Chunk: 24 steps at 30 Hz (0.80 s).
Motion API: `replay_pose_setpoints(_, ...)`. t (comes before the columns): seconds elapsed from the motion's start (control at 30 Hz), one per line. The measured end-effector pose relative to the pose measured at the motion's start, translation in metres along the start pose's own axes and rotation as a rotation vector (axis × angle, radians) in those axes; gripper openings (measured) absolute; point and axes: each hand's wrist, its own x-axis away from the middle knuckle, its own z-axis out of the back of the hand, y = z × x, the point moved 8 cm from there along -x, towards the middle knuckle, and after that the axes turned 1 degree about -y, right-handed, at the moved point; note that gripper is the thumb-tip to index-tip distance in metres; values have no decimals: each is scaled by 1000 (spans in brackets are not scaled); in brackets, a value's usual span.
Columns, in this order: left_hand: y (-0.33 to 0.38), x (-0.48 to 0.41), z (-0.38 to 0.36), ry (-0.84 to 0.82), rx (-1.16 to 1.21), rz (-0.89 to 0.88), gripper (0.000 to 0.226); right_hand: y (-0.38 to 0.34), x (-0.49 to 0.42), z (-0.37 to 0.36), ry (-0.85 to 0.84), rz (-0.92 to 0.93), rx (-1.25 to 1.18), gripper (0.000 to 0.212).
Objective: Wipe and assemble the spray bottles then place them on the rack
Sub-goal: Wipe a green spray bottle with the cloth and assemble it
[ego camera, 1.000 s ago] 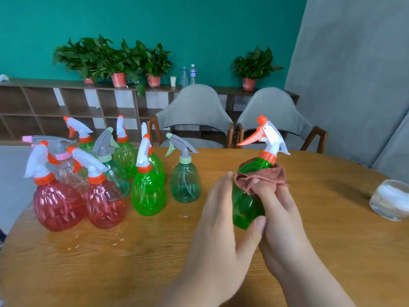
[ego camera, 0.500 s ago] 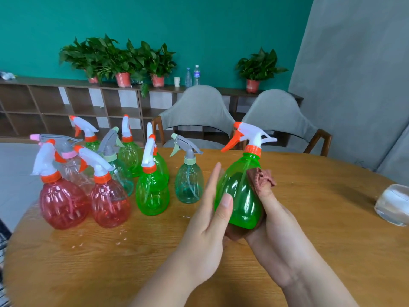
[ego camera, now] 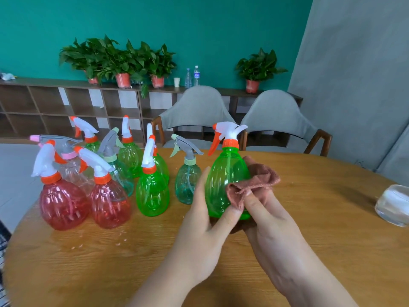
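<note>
A green spray bottle with a white and orange trigger head stands upright at the table's middle. My left hand steadies it, fingers straight along its left side and thumb against its lower front. My right hand pinches a reddish-brown cloth against the bottle's right side. To the left stand several assembled bottles: two red ones, a green one, a teal one and more behind.
The round wooden table has a glass bowl at its right edge. Two grey chairs stand behind the table. A wooden rack with potted plants on top lines the far wall.
The bottle went from tilted to upright and its nozzle swung to the left. The cloth slid from the neck down to the bottle's right side.
</note>
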Motion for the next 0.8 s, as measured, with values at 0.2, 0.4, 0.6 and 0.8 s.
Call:
replay_pose_setpoints(0.2, 7, 12, -13, -64, -399, -105, 102, -19, 1, 11, 117, 72, 152, 30)
replay_pose_setpoints(0.4, 2, 19, -33, -59, -507, -164, 110, -21, 2, 34, 454, 112, 202, 20)
replay_pose_setpoints(0.6, -3, 11, -25, -130, 112, 13, 85, -8, -4, 27, 204, -83, -102, 35)
replay_pose_setpoints(0.8, -14, 3, -14, -96, 371, 60, 66, 9, -3, 10, 66, -99, -23, 42)
